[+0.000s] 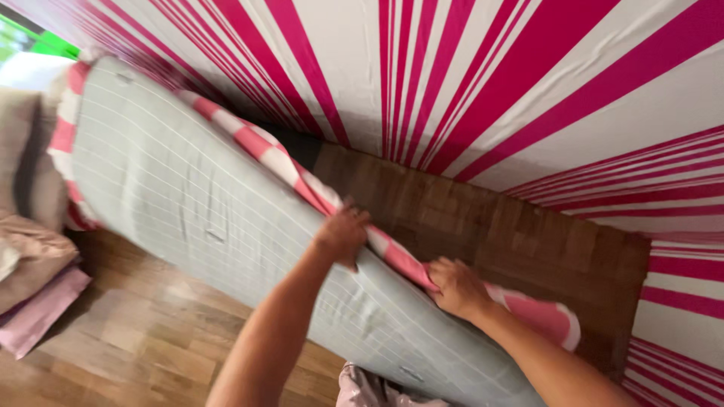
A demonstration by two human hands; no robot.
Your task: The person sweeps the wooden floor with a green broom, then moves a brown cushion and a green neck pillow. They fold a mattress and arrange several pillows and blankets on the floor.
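Grey mattress [226, 218] far end hidden; hand [343, 235], hand [456, 286] grip edge.

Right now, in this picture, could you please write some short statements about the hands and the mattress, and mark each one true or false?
1. Both hands grip the edge of the grey quilted mattress. True: the left hand and the right hand hold it where the pink-and-white striped sheet wraps the edge.
2. The mattress lies flat on the floor. False: it is tilted up on its side.
3. The brown wooden floor shows beneath the mattress. True.
4. The striped sheet is blue and white. False: it is pink and white.
5. The right hand holds a pillow. False: it grips the mattress edge.
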